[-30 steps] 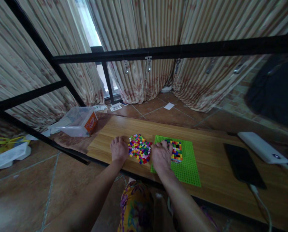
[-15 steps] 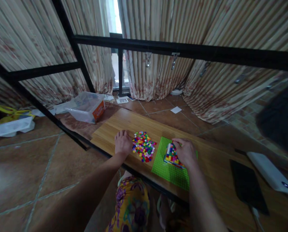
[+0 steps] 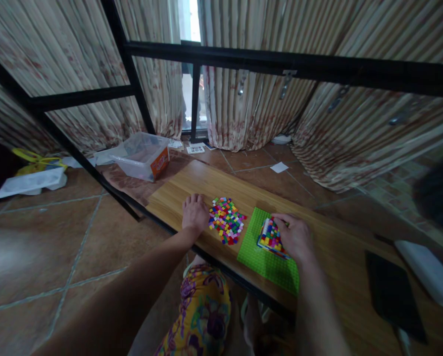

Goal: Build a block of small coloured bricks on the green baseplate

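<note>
On the wooden table, my left hand [image 3: 195,212] lies palm down with its fingers extended, at the left edge of a loose pile of small coloured toy bricks [image 3: 226,221]. It holds nothing. To the right of the pile is a green studded baseplate [image 3: 256,259], which bears a low rectangular build of many-coloured bricks [image 3: 271,238] with a white row along its left side. My right hand [image 3: 296,237] is over the right part of this build, thumb and fingers closed at its far edge. What sits between those fingertips is too small to make out.
A dark flat pad [image 3: 394,291] and a white device [image 3: 427,272] are at the table's right end. On the floor beyond stand a clear plastic bin [image 3: 143,155] and a white tray [image 3: 33,183]. A black metal frame [image 3: 221,55] crosses before the curtains.
The camera view has turned slightly, so everything sits a little further right. My right fingers have shifted slightly over the build, showing more of its bricks. My left hand stays beside the pile.
</note>
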`<state>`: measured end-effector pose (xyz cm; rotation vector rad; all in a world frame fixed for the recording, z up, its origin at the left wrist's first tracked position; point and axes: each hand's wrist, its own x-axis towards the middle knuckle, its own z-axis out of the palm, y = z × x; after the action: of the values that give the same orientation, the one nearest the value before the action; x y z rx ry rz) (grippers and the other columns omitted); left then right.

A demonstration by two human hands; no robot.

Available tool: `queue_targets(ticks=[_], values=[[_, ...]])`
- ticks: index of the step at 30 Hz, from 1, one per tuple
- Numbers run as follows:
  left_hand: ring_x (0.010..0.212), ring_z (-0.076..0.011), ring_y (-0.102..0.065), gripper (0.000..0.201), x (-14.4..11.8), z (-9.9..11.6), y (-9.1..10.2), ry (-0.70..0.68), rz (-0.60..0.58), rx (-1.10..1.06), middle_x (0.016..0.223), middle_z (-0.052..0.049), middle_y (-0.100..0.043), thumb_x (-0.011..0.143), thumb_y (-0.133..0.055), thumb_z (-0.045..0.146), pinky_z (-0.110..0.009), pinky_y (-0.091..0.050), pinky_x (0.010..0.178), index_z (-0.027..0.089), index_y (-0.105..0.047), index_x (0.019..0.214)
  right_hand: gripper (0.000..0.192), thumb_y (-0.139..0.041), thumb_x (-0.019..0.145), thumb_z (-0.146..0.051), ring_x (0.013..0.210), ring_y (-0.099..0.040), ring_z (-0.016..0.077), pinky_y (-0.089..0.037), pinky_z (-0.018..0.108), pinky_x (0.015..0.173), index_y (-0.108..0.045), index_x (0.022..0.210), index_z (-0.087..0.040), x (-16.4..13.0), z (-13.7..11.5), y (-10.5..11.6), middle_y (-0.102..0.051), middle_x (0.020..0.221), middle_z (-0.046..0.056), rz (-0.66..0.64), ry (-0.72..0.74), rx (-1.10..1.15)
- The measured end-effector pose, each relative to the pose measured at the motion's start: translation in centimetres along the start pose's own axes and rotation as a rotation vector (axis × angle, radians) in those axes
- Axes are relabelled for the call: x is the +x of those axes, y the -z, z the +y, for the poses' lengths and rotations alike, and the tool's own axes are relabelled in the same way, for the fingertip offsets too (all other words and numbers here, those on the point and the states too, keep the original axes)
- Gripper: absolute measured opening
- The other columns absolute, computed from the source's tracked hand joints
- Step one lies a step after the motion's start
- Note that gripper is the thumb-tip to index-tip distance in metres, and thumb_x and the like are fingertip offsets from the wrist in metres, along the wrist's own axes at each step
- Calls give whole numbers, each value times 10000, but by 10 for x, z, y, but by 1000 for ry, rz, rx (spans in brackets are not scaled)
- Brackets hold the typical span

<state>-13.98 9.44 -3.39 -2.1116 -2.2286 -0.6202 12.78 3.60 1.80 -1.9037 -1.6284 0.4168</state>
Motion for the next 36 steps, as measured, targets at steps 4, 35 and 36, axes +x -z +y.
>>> queue_targets(ticks=[4,35,36], values=[[1094,-286,-498,329,0,1,2,11,-15,0,1159,-133,-590,895,-392,188,-417,-386,937,168,-601,1149,334,-465,824,-337,926,-658,208,-465,328,873,-739,939,-185,1,1,1,-731,1008,74,-14,-30,38],[1075,-277,-519,310,1,-1,1,-22,-6,79,1145,-119,-603,908,-373,195,-402,-416,922,163,-603,1113,346,-483,863,-374,966,-666,230,-488,369,881,-715,1004,-159,-1,17,-3,-728,1034,120,252,68,238],[1077,-278,-519,308,0,-1,1,-20,-7,77,1147,-120,-603,910,-372,198,-402,-414,923,164,-604,1110,334,-477,872,-362,951,-665,231,-488,366,874,-718,980,-156,-3,12,-3,-727,1013,123,322,95,207]])
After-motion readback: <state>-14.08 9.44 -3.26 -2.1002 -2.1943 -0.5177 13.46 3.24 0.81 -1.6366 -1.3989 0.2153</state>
